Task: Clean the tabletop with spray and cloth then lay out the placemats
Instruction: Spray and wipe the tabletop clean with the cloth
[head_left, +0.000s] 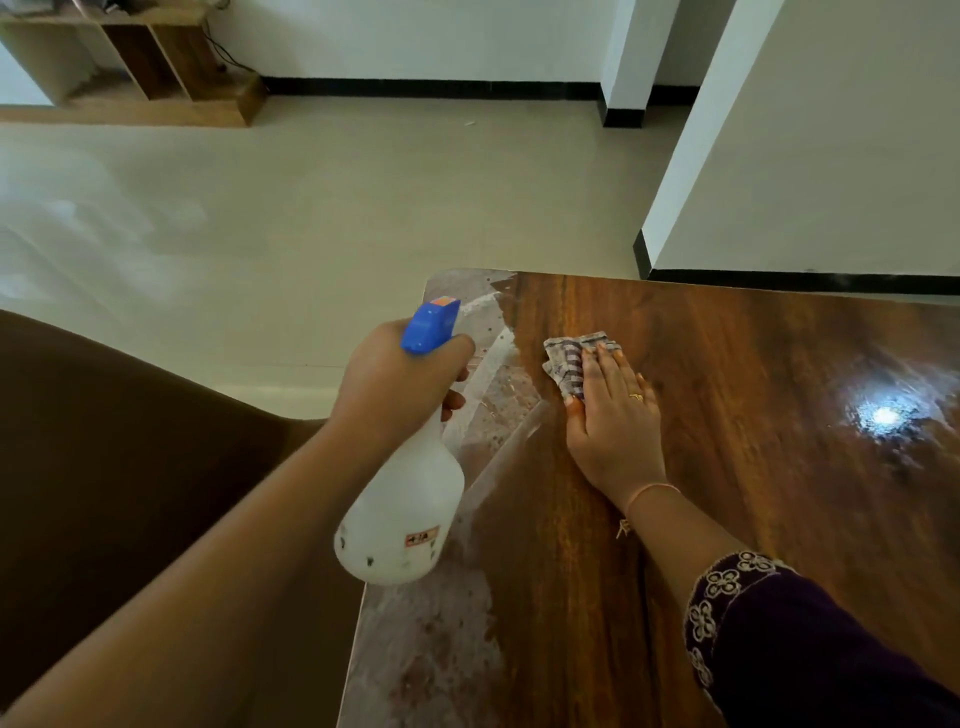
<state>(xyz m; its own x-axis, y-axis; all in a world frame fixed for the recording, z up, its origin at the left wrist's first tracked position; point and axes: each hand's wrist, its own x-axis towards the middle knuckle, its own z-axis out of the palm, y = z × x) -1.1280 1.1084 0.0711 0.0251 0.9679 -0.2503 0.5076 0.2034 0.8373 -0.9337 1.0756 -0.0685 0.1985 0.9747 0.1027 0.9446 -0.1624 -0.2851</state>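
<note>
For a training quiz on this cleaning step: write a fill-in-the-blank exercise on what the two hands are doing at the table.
1. The left hand grips a white spray bottle with a ____ trigger head.
2. The checked cloth lies under the straight fingers of the right hand, on the ____ tabletop.
3. The spray bottle is to the ____ of the checked cloth.
Missing words: blue; wooden; left.
</note>
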